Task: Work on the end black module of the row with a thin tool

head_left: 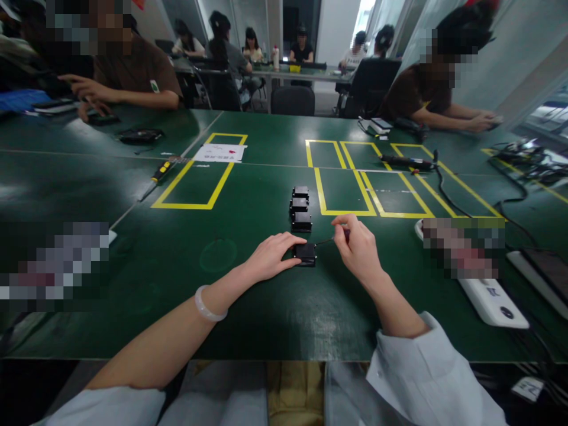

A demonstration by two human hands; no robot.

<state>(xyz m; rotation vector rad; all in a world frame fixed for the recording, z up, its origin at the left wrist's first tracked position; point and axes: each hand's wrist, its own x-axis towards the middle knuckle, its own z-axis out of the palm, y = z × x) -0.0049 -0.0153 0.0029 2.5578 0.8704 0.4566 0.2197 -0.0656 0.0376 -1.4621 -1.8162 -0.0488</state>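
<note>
A small black box-shaped part (305, 254) lies on the green table in front of me. My left hand (273, 253) grips it from the left, with thumb and fingers along its near and far edges. Pinched in my right hand (357, 245) is a thin tool that looks like a small screwdriver (326, 241); the fingers mostly hide its handle. Its shaft points left, and the tip is at the part's upper right corner. Just beyond, several similar black parts (302, 221) stand in a row leading away from me.
Yellow tape outlines (213, 183) mark the table. A yellow-and-black handled tool (162, 170) lies left, a black corded tool (408, 162) right. White power strips (492, 302) flank both sides, the left one partly blurred. People (137, 71) sit across the table and behind.
</note>
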